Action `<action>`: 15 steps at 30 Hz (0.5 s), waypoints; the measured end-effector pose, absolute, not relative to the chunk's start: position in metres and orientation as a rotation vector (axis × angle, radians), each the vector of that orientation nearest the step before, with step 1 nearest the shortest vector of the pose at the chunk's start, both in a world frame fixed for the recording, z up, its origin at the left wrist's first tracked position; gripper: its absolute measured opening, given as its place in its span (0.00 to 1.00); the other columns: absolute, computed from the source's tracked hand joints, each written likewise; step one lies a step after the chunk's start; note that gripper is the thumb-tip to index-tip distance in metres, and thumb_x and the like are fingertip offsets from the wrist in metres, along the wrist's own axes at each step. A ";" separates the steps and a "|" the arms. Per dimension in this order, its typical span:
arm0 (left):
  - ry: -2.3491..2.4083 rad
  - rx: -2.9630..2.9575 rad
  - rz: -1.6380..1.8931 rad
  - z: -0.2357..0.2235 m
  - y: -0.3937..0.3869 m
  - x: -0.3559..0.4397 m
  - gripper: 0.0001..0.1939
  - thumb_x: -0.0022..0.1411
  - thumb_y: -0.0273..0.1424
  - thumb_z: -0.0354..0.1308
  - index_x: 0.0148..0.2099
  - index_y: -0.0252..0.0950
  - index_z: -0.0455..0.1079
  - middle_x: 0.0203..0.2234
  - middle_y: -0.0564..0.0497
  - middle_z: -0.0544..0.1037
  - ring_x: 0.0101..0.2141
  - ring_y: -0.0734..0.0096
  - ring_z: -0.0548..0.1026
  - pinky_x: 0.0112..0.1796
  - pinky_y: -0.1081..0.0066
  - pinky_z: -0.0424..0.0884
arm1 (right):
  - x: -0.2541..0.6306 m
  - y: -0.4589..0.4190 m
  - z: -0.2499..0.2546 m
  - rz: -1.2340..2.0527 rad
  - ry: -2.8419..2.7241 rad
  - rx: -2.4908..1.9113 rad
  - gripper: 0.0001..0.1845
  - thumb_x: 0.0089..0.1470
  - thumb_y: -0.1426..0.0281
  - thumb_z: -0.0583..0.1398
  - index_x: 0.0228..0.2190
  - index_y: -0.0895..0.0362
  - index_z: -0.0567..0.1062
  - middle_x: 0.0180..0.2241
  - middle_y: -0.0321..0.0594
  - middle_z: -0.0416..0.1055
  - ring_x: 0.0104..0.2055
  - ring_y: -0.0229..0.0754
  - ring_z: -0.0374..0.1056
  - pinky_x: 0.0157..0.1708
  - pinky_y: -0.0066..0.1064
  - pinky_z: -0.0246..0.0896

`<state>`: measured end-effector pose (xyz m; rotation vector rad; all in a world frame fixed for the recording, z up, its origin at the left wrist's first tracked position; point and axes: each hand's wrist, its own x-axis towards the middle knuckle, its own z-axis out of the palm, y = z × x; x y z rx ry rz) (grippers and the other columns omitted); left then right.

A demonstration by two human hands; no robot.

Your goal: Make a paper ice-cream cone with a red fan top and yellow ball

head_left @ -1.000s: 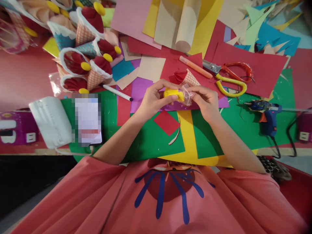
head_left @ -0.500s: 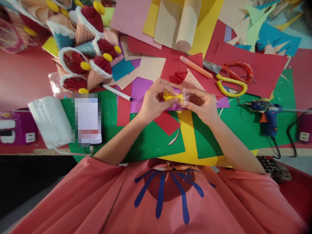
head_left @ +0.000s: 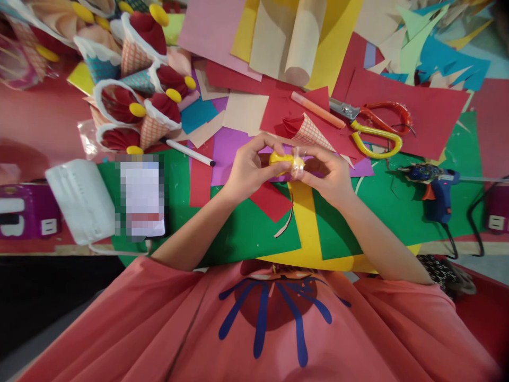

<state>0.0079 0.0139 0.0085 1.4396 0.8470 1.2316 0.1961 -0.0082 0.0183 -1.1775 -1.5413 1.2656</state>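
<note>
In the middle of the head view, my left hand [head_left: 248, 168] pinches a soft yellow lump of modelling clay [head_left: 279, 158] between thumb and fingers. The lump narrows toward a small clear plastic bag [head_left: 299, 154], which still has some yellow inside. My right hand [head_left: 332, 175] is closed on that bag, its thumb and forefinger at the bag's edge. Just beyond the hands, a checked paper cone [head_left: 316, 132] with red paper in its mouth lies on coloured sheets.
Scissors [head_left: 376, 127] and an orange marker [head_left: 318, 110] lie beyond my right hand. A blue glue gun [head_left: 435, 191] rests at right. At left are a white power bank [head_left: 81, 201], a phone [head_left: 143, 199], a pen [head_left: 191, 153] and several decorated cones [head_left: 157, 124].
The yellow clay looks rounder and bulges more at the bag's end. My fingers have shifted slightly around it; both hands stay in about the same place.
</note>
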 end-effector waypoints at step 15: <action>0.852 1.486 1.174 0.010 0.011 0.011 0.17 0.54 0.45 0.69 0.32 0.38 0.71 0.29 0.54 0.76 0.31 0.75 0.76 0.32 0.73 0.75 | 0.197 -0.005 0.022 0.958 -1.809 -1.124 0.20 0.54 0.53 0.64 0.42 0.53 0.77 0.45 0.41 0.79 0.50 0.47 0.74 0.53 0.44 0.70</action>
